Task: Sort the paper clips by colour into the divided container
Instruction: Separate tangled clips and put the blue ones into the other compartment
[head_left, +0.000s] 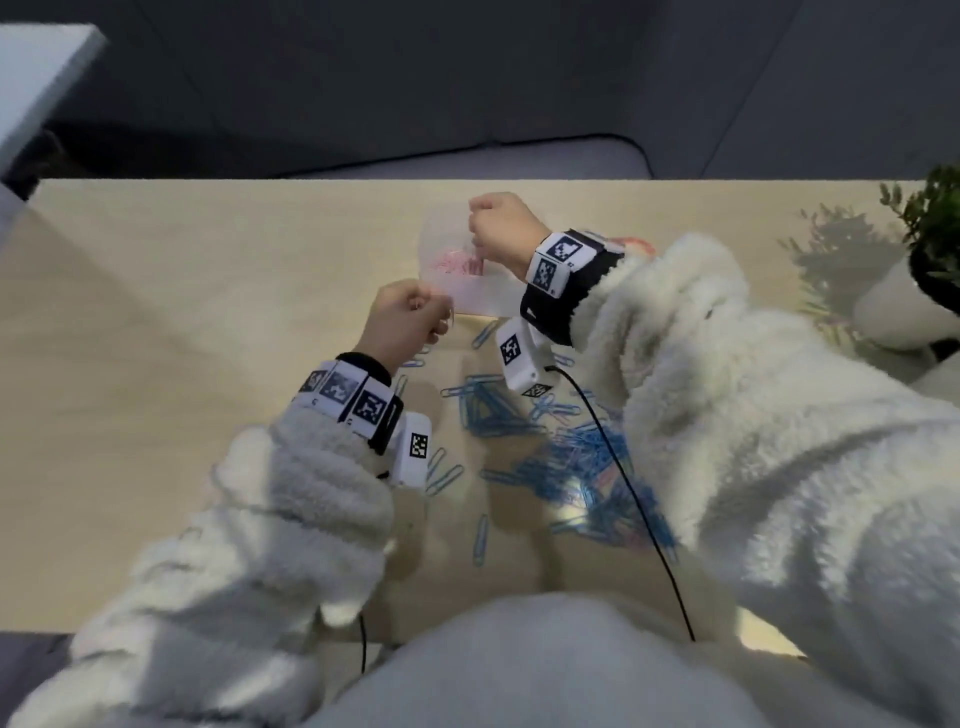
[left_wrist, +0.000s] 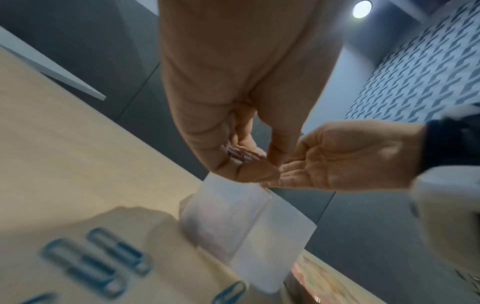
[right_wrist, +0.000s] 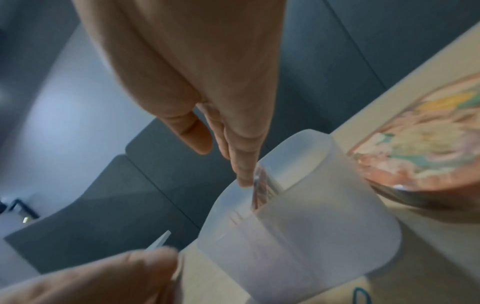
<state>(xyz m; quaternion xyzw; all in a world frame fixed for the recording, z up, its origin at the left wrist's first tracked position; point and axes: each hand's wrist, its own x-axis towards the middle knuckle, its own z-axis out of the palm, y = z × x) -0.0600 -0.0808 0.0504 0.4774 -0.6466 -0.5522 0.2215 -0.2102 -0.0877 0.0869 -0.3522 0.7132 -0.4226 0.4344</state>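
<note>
A translucent divided container (head_left: 447, 249) stands mid-table with pink paper clips (head_left: 462, 266) in one compartment. My right hand (head_left: 498, 228) hovers over it, fingers pointing down, with a pink clip (right_wrist: 259, 188) at the fingertips (right_wrist: 242, 174), just above the container's rim (right_wrist: 306, 139). My left hand (head_left: 408, 317) is curled beside the container's near corner and holds a few pink clips (left_wrist: 236, 155) in its fingers. A heap of blue paper clips (head_left: 571, 457) lies nearer me on the table (head_left: 182, 312), with more blue clips (left_wrist: 98, 261) scattered below the left wrist.
A round tin with a colourful lid (right_wrist: 426, 144) sits just right of the container. A potted plant (head_left: 930, 260) stands at the table's far right. A black cable (head_left: 623, 478) crosses the blue heap. A white panel (head_left: 36, 78) sits beyond the left corner.
</note>
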